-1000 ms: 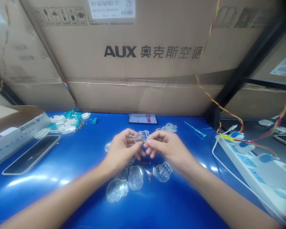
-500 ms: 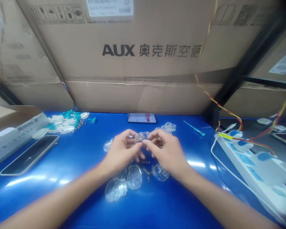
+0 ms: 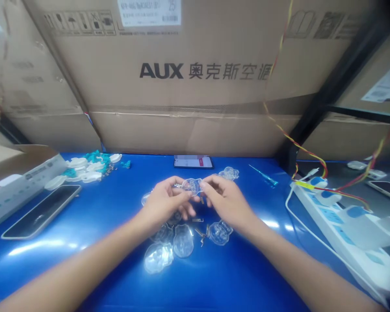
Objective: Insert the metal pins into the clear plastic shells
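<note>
My left hand (image 3: 165, 202) and my right hand (image 3: 225, 200) meet over the blue table (image 3: 100, 225), fingers pinched together on a small clear plastic shell (image 3: 192, 186) with a bit of metal chain at its left. Under and in front of my hands lie several more clear plastic shells (image 3: 169, 247), one (image 3: 219, 232) beside my right wrist, and a few small metal clips (image 3: 199, 232). Another clear shell (image 3: 229, 173) sits just beyond my right hand.
A phone (image 3: 193, 162) lies at the back, a second phone (image 3: 40, 211) at the left beside a white box (image 3: 16, 186). White and teal parts (image 3: 89, 164) are heaped at the back left. A teal tool (image 3: 263, 175) and a power strip (image 3: 344, 225) with wires lie right. Cardboard boxes (image 3: 195, 78) stand behind.
Both hands have shifted slightly away from me, and the clear shell between them now lies more level. The things on the table have not moved.
</note>
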`<action>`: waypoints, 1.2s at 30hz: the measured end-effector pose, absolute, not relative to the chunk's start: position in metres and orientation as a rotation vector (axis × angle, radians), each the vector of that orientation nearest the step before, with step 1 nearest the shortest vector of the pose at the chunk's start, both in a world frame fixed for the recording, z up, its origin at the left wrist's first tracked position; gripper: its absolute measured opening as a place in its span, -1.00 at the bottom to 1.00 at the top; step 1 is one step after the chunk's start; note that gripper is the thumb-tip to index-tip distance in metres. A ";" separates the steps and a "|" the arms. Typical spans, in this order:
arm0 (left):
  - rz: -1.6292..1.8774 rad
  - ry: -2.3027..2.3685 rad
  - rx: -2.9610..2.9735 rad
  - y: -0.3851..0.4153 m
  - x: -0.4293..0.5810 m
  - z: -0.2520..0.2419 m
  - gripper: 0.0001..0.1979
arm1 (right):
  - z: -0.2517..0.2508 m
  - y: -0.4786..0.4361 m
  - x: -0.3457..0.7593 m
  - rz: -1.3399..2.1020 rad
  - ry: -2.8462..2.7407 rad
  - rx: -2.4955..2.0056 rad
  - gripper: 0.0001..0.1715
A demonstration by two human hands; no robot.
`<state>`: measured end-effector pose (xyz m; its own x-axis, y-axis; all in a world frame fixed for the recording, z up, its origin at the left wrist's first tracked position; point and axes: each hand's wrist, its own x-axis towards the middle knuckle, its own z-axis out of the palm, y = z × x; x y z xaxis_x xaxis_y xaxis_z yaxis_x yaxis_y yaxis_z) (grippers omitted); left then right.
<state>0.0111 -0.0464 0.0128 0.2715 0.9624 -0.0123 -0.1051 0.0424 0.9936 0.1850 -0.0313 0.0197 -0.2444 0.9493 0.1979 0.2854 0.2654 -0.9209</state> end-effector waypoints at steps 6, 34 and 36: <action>1.033 0.959 1.218 -0.047 0.011 0.014 -0.59 | 0.021 -0.032 0.184 1.242 -1.594 -1.165 -0.74; 1.146 1.155 1.355 -0.032 -0.001 0.007 -0.72 | 0.020 0.002 0.237 1.001 -1.803 -1.270 -0.66; 1.150 1.171 1.357 -0.032 -0.002 0.008 -0.73 | 0.018 -0.005 0.247 1.083 -1.764 -1.265 -0.65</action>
